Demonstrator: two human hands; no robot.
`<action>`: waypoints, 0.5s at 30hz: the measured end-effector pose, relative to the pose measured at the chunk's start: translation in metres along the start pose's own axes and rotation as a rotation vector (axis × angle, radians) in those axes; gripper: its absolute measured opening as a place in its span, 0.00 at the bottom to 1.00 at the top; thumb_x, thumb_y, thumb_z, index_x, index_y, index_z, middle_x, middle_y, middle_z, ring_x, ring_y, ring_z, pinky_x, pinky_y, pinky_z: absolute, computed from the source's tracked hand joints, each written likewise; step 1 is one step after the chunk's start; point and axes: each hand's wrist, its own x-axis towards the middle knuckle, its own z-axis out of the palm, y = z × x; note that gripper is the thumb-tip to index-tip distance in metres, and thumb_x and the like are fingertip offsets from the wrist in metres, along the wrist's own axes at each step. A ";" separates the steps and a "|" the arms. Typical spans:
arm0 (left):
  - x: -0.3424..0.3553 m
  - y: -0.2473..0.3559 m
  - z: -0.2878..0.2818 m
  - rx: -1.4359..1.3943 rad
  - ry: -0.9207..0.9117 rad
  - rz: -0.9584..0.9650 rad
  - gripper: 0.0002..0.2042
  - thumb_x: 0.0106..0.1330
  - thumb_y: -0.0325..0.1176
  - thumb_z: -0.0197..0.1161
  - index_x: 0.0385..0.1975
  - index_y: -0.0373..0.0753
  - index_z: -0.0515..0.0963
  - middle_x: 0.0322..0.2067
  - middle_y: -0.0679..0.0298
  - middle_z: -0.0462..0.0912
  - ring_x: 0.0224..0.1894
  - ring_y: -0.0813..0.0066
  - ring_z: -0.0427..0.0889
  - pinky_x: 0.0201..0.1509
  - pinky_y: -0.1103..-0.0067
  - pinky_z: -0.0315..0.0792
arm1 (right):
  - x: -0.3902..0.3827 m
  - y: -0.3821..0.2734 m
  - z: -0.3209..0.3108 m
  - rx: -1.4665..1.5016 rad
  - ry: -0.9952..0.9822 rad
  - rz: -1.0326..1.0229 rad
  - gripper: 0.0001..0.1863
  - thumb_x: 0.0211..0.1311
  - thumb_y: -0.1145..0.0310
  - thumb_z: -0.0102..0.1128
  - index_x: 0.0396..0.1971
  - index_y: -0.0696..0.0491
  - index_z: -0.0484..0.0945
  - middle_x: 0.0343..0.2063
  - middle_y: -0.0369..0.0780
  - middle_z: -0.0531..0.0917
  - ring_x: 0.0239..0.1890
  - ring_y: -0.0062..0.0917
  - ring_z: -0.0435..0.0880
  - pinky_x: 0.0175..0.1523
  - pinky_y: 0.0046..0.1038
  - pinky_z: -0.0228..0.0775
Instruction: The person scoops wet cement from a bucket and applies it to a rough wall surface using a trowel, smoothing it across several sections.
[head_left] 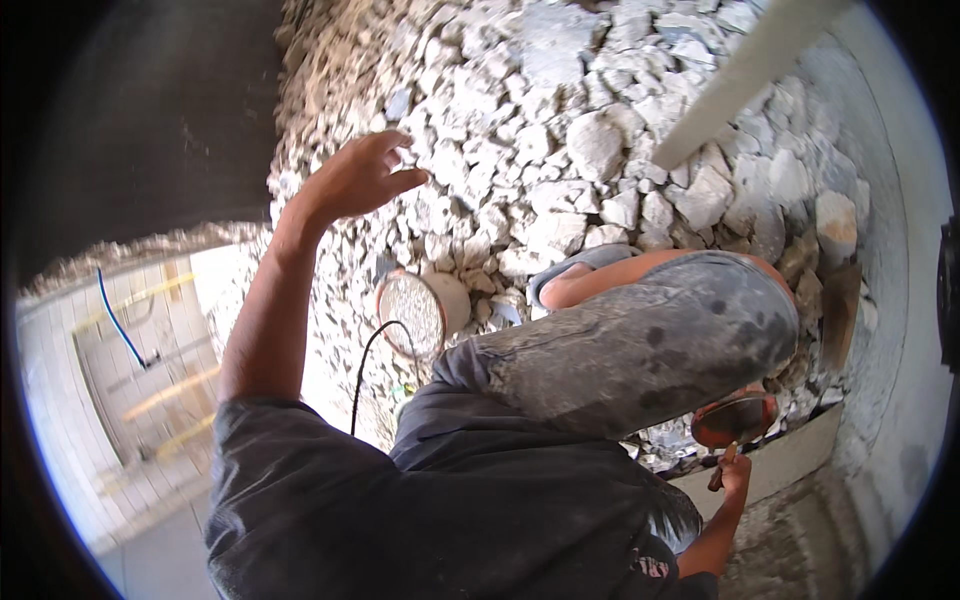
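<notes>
Crouching on loose rubble (560, 150) puts most of the risk under your own foot: your sandal (585, 265) sits on broken grey stones just beyond the round work lamp (420, 310), and any of those pieces could roll if you shift weight onto it. Your left hand (360, 180) is raised above the lamp with the fingers spread wide and holding nothing — it is no brace at that height, so a slip would likely send it down onto sharp edges. Your right hand (735, 475) is low, well to the right of the lamp and past your bent knee (680, 340), closed around the wooden handle of a trowel (735, 420) whose rusty blade hangs just over the stones beside a pale block edge (780, 460). Judging from that posture, your knee hides much of the trowel's path from you, so a blind stroke could glance off a stone and jar your wrist. Watch the black cable (365, 370) running from the lamp toward your dark shirt (430, 500) — it lies close to your body, and a snag as you turn could drag the lamp face-down into the rubble. I cannot tell whether the lamp is firmly seated. The pale plank (740, 70) leaning far beyond the lamp also looks free to slide.
</notes>
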 end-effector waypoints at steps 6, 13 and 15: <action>-0.108 -0.113 0.104 -0.373 -0.249 -0.395 0.41 0.64 0.65 0.67 0.58 0.27 0.78 0.48 0.41 0.86 0.54 0.53 0.85 0.55 0.64 0.79 | 0.018 -0.025 -0.029 -0.261 -0.179 0.147 0.07 0.59 0.75 0.68 0.28 0.64 0.82 0.22 0.42 0.84 0.25 0.29 0.85 0.30 0.39 0.73; -0.144 -0.130 0.207 -0.431 -0.171 -0.398 0.37 0.63 0.66 0.67 0.50 0.30 0.82 0.41 0.49 0.87 0.45 0.57 0.86 0.52 0.64 0.79 | 0.009 -0.084 -0.037 -0.110 -0.116 0.357 0.17 0.49 0.79 0.73 0.40 0.70 0.82 0.34 0.50 0.87 0.35 0.37 0.87 0.40 0.43 0.76; -0.126 -0.120 0.230 -0.228 -0.152 -0.366 0.38 0.58 0.71 0.68 0.40 0.32 0.85 0.36 0.50 0.87 0.40 0.58 0.87 0.49 0.64 0.79 | 0.011 -0.074 -0.032 -0.114 -0.107 0.347 0.18 0.49 0.80 0.73 0.41 0.69 0.82 0.35 0.49 0.87 0.36 0.37 0.87 0.40 0.44 0.77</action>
